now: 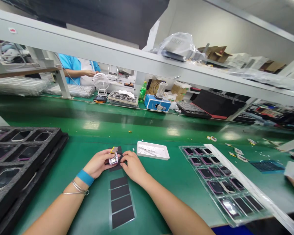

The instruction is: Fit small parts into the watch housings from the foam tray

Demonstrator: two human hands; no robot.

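Left hand (98, 163) holds a small clear part (113, 159), its fingers clamped around it; a yellow tab (112, 149) stands just above the part. Right hand (133, 167) rests just right of the part, its fingers pressed together on a dark strip (119, 192) that runs from under both hands toward the viewer on the green table (88, 130). The strip is divided into black rectangular pads; its far end is hidden by the hands. Beyond the right fingers, a white tray (153, 150) holds a few thin items too small to make out. Well right of the fingers, a clear blister tray (220, 179) holds rows of dark, purple-edged parts, one per pocket, partly overlapped by a white strip (247, 186). Left of the fingers, black foam trays (19, 156), cut off by the frame edge, hold larger dark parts in separate compartments.
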